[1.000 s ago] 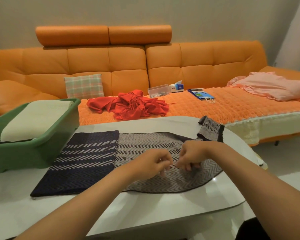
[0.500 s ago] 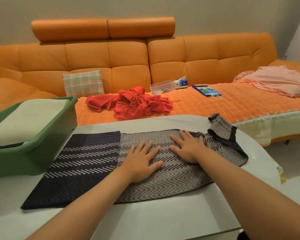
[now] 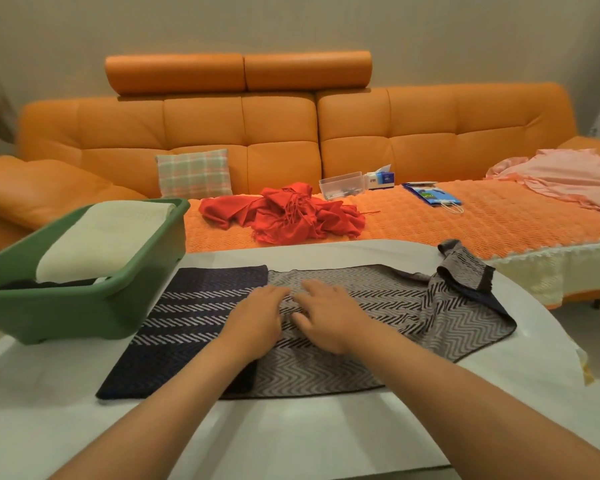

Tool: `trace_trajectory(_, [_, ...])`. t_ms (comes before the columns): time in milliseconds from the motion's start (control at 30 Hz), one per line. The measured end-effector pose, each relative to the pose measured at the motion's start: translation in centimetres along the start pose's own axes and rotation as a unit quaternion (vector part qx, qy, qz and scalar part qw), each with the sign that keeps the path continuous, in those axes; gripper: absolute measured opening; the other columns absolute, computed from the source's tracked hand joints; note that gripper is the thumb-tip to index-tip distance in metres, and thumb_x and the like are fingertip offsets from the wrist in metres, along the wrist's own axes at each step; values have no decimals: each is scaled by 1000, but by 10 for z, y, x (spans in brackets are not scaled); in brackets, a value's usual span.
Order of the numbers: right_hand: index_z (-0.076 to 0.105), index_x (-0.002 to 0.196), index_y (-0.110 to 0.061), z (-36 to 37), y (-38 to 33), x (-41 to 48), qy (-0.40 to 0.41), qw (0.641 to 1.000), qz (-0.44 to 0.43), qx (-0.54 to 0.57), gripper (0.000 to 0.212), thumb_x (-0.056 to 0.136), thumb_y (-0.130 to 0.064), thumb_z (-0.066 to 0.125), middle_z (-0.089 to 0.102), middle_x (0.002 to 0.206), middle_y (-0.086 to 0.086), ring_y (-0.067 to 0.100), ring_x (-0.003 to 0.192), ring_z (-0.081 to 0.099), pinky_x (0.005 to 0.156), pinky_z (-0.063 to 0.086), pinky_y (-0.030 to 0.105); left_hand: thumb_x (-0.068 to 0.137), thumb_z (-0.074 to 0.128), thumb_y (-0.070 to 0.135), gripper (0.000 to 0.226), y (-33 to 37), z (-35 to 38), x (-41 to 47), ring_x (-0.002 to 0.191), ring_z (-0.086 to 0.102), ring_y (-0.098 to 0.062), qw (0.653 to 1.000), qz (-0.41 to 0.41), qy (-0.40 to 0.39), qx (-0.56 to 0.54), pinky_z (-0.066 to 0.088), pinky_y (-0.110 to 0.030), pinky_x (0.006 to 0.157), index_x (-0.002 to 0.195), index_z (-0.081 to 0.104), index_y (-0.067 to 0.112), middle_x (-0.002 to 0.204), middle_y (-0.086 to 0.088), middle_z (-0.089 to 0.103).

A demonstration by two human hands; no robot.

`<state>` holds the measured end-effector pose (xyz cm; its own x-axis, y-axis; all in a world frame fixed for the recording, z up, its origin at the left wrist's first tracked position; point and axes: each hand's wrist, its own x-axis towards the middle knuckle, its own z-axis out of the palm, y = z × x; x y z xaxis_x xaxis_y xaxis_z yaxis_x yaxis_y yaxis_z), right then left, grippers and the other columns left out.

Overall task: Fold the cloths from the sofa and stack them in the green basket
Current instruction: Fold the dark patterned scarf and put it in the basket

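**Both hands flat on the scarf**

The left hand [image 3: 257, 318] and right hand [image 3: 328, 318] lie palm-down, fingers straight, side by side on the scarf [image 3: 378, 362], near where its dark half meets the grey zigzag half. The scarf is spread on the surface [image 3: 291, 438], its right end rumpled. The basket [image 3: 84, 306], just left, holds a folded cream cloth [image 3: 104, 237]. A red cloth [image 3: 284, 216] and a pink cloth [image 3: 561, 178] lie on the sofa [image 3: 222, 126].

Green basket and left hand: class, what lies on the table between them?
Head view: the scarf's dark striped end lies flat between the green basket and the left hand.
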<state>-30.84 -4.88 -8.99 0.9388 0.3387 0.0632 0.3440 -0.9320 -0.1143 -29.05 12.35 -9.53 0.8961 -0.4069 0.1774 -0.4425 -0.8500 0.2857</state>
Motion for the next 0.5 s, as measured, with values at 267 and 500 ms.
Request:
trace_trajectory(267, [22,158,-25,24,-72,-6,-68,993,-95,22,57,106,-46,31,12,166,7,25,152,12,123,10,40,95,44,9,31,-76,-42,-77,118,48,-26,967,-154,-14,202,45,-38,93,126,48,16,128,-6,50])
trace_trajectory(500, [-7,159,-30,33,-92,-13,-125,992,-33,2,76,98,-67,22,-19,165,9,24,152,-18,123,-7,46,102,35,45,48,-107,-44,-116,115,52,-25,922,-288,17,259,44,-34,91,127,53,8,126,-10,55])
